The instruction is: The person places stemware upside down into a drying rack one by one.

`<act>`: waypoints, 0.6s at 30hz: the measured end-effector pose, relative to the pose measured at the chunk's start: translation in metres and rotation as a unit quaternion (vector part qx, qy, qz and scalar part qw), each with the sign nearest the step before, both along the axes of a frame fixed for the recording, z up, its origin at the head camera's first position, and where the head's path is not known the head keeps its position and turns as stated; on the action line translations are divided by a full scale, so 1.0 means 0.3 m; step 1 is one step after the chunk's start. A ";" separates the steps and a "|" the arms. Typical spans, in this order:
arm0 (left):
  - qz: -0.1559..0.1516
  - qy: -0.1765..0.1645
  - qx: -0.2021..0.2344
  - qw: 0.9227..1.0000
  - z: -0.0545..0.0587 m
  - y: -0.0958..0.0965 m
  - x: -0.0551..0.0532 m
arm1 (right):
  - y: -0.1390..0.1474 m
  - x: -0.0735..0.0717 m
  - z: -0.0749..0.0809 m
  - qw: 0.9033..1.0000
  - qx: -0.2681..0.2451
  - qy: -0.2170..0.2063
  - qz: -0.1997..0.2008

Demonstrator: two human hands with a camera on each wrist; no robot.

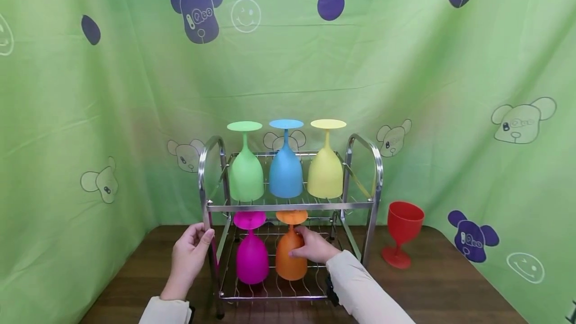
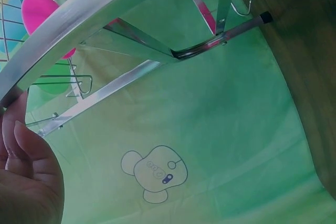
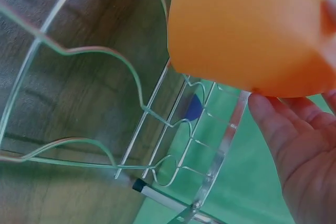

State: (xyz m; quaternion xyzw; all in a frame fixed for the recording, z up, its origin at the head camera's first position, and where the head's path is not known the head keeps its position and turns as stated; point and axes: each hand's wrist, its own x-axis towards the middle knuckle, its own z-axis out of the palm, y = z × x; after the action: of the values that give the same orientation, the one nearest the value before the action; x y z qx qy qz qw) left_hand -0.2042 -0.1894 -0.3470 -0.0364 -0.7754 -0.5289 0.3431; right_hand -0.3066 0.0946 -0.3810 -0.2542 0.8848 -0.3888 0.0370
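Observation:
In the head view, my right hand (image 1: pixel 318 249) holds an upside-down orange goblet (image 1: pixel 288 263) on the lower tier of a two-tier metal rack (image 1: pixel 288 207). Thumb and fingers lie on either side of its bowl; the right wrist view shows the orange bowl (image 3: pixel 247 35) close up, its rim near the wires. Beside it stands an inverted magenta goblet (image 1: pixel 252 261). My left hand (image 1: pixel 188 256) grips the rack's left front post, fingers partly hidden behind the metal frame (image 2: pixel 89 11) in the left wrist view.
On the upper tier, green (image 1: pixel 246 179), blue (image 1: pixel 286 174) and yellow (image 1: pixel 326 174) goblets stand upside down. A red goblet (image 1: pixel 405 224) stands upright on the wooden table (image 1: pixel 432 294), right of the rack. Behind hangs a green patterned curtain (image 1: pixel 288 64).

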 end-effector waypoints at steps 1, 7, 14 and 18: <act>-0.001 0.003 0.000 1.000 0.000 0.003 0.000 | 0.001 -0.002 0.001 1.000 0.003 0.000 0.000; -0.005 0.012 -0.002 1.000 0.007 0.009 0.001 | 0.019 -0.005 0.023 1.000 0.014 -0.007 0.010; -0.006 0.004 -0.004 1.000 0.001 0.004 0.005 | 0.054 0.039 0.065 0.998 0.030 -0.059 -0.005; -0.011 0.003 0.011 1.000 -0.006 0.002 0.007 | 0.079 0.086 0.090 0.997 0.046 -0.059 -0.011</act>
State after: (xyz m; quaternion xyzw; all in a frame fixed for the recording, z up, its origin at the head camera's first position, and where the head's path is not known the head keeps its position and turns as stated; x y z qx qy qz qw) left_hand -0.2023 -0.1887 -0.3489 -0.0429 -0.7680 -0.5411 0.3399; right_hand -0.2808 0.1181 -0.3539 -0.2194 0.9008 -0.3622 0.0964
